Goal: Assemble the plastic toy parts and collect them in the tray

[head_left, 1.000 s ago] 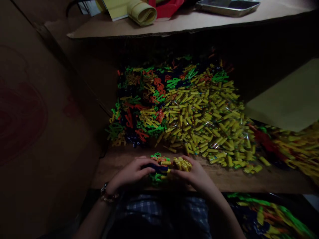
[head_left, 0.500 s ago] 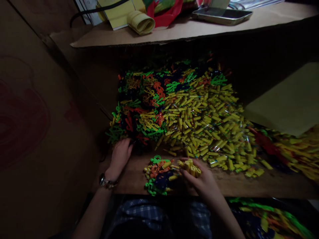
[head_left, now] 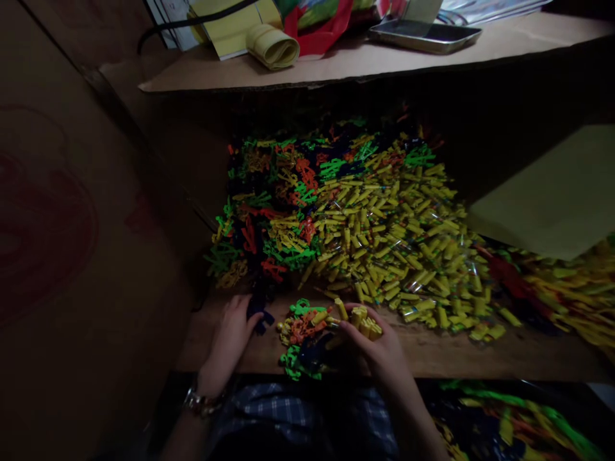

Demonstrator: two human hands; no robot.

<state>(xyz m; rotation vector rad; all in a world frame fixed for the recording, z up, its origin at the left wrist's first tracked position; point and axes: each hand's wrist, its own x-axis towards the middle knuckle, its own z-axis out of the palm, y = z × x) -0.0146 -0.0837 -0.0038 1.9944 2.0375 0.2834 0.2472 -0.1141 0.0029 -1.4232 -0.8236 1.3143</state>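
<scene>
My left hand (head_left: 231,334), with a watch and bracelet at the wrist, is on the wooden board's left part, fingers closed on a dark blue plastic piece (head_left: 261,318). Several small yellow paper-like rolls (head_left: 366,323) are bunched in my right hand (head_left: 384,349), and one more roll (head_left: 341,309) sticks up by its fingertips. Between the hands lies a small heap of green, orange and dark blue plastic pieces (head_left: 303,326) with a few yellow rolls among them. The exact shape of the blue piece is too dark to make out.
Behind the hands spread a large pile of yellow rolls (head_left: 403,237) and, to its left, tangled coloured plastic pieces (head_left: 288,211). A cardboard shelf (head_left: 336,67) overhangs them, bearing a metal tray (head_left: 425,37). More coloured pieces (head_left: 519,416) fill a dark container at lower right.
My left hand has drawn back from the coloured pile toward me, bringing a dark blue piece. My right hand stays near the small heap; a yellow roll now stands up at its fingertips.
</scene>
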